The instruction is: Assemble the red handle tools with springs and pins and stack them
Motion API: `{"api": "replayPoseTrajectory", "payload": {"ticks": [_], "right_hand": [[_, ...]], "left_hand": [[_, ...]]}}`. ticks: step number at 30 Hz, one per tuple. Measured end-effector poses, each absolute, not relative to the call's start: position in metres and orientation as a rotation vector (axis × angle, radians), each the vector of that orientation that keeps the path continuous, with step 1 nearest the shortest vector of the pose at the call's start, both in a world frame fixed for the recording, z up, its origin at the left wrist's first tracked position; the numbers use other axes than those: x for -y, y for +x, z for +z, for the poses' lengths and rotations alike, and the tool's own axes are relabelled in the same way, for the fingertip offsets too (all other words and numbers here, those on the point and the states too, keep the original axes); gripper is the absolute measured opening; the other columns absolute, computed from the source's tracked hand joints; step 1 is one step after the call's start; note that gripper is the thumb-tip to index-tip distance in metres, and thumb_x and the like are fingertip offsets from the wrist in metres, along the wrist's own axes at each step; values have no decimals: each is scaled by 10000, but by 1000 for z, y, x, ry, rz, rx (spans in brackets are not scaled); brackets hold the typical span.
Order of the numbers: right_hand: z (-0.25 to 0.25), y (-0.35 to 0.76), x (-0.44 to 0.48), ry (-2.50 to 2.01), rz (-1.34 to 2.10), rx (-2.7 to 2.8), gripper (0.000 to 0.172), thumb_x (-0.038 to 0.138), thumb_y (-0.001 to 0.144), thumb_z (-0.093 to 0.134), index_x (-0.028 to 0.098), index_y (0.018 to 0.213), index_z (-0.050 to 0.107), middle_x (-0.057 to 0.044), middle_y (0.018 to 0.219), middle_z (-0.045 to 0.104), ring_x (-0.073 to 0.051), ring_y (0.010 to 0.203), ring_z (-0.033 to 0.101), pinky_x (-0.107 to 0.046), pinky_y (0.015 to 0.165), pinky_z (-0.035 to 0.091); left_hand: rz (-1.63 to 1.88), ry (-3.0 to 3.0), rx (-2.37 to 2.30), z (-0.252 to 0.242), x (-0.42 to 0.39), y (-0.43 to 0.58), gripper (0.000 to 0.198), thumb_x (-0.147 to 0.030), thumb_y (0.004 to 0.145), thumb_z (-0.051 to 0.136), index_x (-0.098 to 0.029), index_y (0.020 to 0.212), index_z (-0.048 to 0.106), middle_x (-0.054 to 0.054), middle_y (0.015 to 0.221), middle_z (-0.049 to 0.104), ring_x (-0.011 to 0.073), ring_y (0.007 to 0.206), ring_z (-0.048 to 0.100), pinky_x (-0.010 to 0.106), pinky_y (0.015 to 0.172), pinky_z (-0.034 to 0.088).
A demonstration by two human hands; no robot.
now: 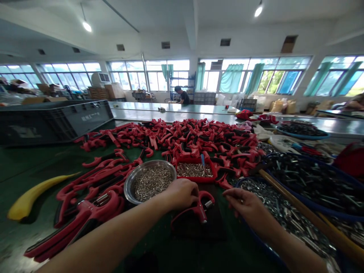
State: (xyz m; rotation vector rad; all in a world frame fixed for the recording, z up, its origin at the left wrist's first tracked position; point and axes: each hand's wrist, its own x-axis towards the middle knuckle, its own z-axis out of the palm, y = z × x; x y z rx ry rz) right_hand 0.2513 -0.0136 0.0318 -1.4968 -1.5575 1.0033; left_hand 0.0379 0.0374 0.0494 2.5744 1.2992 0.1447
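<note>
My left hand (182, 193) is closed, its curled fingers on a red plastic clamp (200, 210) with a metal spring at its jaw. The clamp lies over a dark block (212, 227) on the green tabletop. My right hand (246, 204) hovers to the right, apart from the clamp, thumb and fingers pinched together; anything between them is too small to make out. Just beyond my left hand stand a metal bowl (129, 185) of small rivets and a red tray (214, 178) of rivets holding a blue-handled tool (203, 161).
A large heap of red-and-black clamp parts (182, 140) fills the back. At left are a banana (36, 193) and a grey crate (85, 119). Blue basins of metal parts (284, 212) and black parts (309, 174) flank my right arm, with a wooden-handled hammer (295, 201) across them. A person (183, 98) sits far off.
</note>
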Motion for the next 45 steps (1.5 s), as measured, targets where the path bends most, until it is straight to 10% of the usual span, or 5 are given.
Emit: {"api": "replayPoseTrajectory", "payload": {"ticks": [13, 29, 36, 45], "right_hand": [[22, 246, 16, -1517, 401, 1879, 248, 237, 753, 456, 219, 974, 567, -43, 863, 660, -199, 766, 629, -332, 707, 482], [16, 227, -12, -1590, 282, 2183, 177, 88, 764, 453, 187, 885, 536, -44, 826, 637, -176, 790, 597, -260, 709, 434], [24, 215, -18, -1570, 187, 2483, 261, 2, 733, 449, 161, 882, 593, -85, 871, 635, -200, 806, 607, -267, 703, 431], [10, 233, 4, -1625, 20, 2438, 240, 194, 876, 413, 214, 996, 620, -60, 937, 637, -185, 837, 598, -286, 751, 468]], "left_hand": [[-151, 2830, -1202, 68, -24, 79, 178, -73, 722, 550, -129, 821, 687, 135, 862, 677, 272, 821, 627, 322, 690, 465], [286, 2772, -1360, 23, -8, 47, 189, -280, 870, 444, -221, 972, 591, 39, 938, 606, 177, 852, 551, 264, 675, 439], [524, 2671, -1264, 16, 7, 37, 938, -765, 474, 577, -208, 1217, 446, 103, 1221, 507, 323, 1099, 426, 506, 989, 252], [585, 2536, -1229, 5, 3, 34, 880, -641, 490, 662, -195, 1213, 434, 93, 1191, 531, 283, 1101, 460, 446, 1019, 249]]}}
